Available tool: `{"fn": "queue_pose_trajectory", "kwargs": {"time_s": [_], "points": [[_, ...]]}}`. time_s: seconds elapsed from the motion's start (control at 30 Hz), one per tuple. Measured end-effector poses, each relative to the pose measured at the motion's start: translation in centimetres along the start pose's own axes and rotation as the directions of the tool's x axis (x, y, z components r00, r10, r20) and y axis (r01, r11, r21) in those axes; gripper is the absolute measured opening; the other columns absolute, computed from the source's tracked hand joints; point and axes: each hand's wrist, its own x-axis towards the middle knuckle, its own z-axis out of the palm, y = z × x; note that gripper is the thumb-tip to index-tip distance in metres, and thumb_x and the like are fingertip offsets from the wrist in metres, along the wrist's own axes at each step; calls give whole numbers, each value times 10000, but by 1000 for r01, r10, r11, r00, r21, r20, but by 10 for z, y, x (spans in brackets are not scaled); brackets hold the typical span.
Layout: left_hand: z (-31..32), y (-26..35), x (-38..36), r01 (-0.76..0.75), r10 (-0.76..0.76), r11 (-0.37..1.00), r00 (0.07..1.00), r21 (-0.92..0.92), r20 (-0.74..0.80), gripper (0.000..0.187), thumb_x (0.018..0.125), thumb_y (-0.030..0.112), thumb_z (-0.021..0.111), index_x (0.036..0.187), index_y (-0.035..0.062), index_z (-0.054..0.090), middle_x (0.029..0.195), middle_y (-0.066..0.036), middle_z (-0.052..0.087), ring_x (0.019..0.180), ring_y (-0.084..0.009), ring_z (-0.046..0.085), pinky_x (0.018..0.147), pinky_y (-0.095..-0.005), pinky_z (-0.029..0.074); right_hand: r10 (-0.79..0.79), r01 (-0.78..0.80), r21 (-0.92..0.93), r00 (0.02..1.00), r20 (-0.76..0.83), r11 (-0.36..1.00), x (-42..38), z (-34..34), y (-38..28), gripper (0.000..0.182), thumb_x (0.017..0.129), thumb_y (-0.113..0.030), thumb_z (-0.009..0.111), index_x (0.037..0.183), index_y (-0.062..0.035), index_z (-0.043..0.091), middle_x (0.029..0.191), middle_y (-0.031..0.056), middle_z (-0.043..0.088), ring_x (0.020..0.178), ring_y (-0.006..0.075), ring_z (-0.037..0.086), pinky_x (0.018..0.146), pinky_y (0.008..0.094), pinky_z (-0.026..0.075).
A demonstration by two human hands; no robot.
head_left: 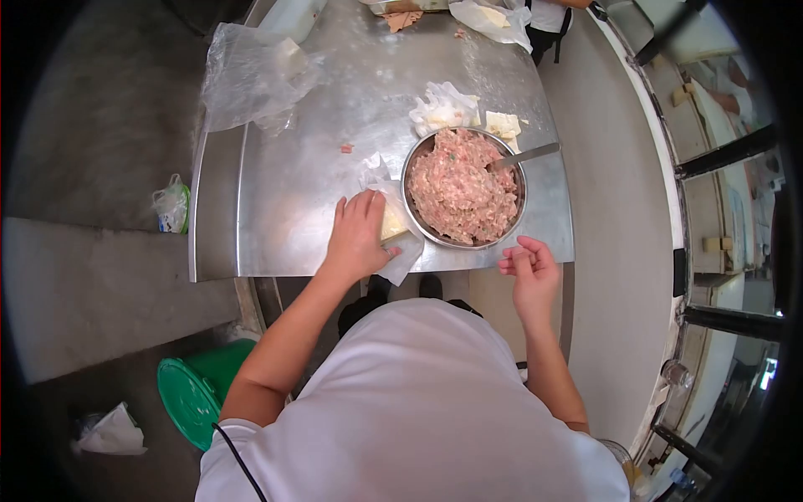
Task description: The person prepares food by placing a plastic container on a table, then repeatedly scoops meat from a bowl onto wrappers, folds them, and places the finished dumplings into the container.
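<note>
A flat, pale-yellow stack of thin sheets [392, 224] lies on a translucent, creased plastic film [403, 267], close to the near edge of a smooth, scuffed stainless-steel table [322, 109]. The left hand [358, 233] spreads over the stack's left side, fingers and thumb touching it (whether they pinch it, I cannot tell). Just right of it sits a round, shiny metal bowl [524, 199], heaped with coarse, moist pink minced meat [460, 184] flecked with green; a flat, narrow metal utensil [539, 154] leans out over the rim. The right hand [532, 272] is loosely curled beside the bowl's near right side; whether it grasps anything is unclear. Beyond the bowl lie a crumpled, whitish plastic bag [443, 109] and a squarish cream-coloured piece [502, 125].
</note>
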Motion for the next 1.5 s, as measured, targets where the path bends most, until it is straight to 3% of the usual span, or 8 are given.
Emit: {"fn": "queue_pose_trajectory", "kwargs": {"time_s": [0.17, 0.37, 0.47, 0.67, 0.77, 0.93, 1.17, 1.5], "points": [[18, -14, 5, 12, -15, 999, 998, -39, -62, 767, 611, 207, 936, 1249, -22, 576, 1221, -209, 621, 1175, -422, 561, 1054, -551, 409, -20, 18, 13, 995, 101, 1000, -5, 6, 1, 241, 1047, -76, 556, 1228, 80, 580, 968, 138, 714, 786, 173, 700, 722, 307, 593], [-10, -17, 10, 174, -149, 967, 979, -186, 140, 745, 705, 291, 913, 1326, 16, 607, 1265, -188, 679, 1219, -352, 606, 1151, -532, 373, 13, -15, 9, 987, 159, 1000, -12, 6, 3, 231, 1038, -62, 571, 1221, 78, 587, 965, 132, 713, 785, 161, 692, 716, 298, 587], [-21, -12, 9, 210, -187, 954, 975, -214, 123, 755, 711, 322, 912, 1340, 28, 614, 1292, -185, 678, 1233, -337, 614, 1170, -547, 361, 10, -17, 38, 982, 191, 999, -12, 11, -1, 231, 1022, -56, 608, 1212, 75, 604, 950, 109, 712, 778, 137, 682, 712, 273, 576], [-28, 1, -15, 145, -192, 951, 969, -272, -155, 429, 781, 202, 874, 1157, 54, 729, 1292, -158, 685, 1216, -351, 612, 1075, -476, 467, -34, 55, -53, 941, 337, 997, -16, 37, -16, 137, 999, -55, 660, 1107, 26, 685, 926, 72, 720, 780, 127, 684, 713, 261, 558], [-33, 5, -37, 149, -230, 920, 954, -362, -192, 295, 780, 149, 851, 1039, 54, 748, 1278, -150, 689, 1181, -350, 620, 1017, -446, 496, -152, 252, -158, 869, 470, 955, -15, 56, -12, 89, 972, -61, 706, 1013, 17, 720, 935, 58, 723, 777, 114, 676, 713, 247, 542], [-63, 12, -69, 237, -368, 807, 919, -541, -146, 218, 809, 76, 829, 1008, 48, 745, 1246, -135, 703, 1183, -338, 629, 997, -424, 521, -333, 497, -84, 689, 644, 864, -36, 112, -44, 98, 937, -63, 735, 921, 34, 746, 943, 121, 725, 791, 170, 691, 682, 276, 551], [-117, -36, -114, 198, -472, 684, 854, -702, -219, 193, 858, 71, 810, 1039, 39, 750, 1102, -119, 755, 1038, -274, 715, 908, -364, 561, -214, 450, -106, 603, 769, 887, -70, 205, -50, 148, 977, -82, 681, 1065, 25, 732, 977, 134, 731, 784, 185, 695, 686, 290, 552], [-226, -261, -242, 166, -618, 599, 717, -783, -322, 162, 886, 37, 777, 1042, 13, 743, 947, -105, 754, 895, -179, 724, 789, -310, 559, -248, 512, -56, 505, 826, 857, -176, 492, -47, 241, 932, -38, 695, 1165, 23, 703, 995, 135, 737, 785, 173, 714, 702, 291, 574]]}}
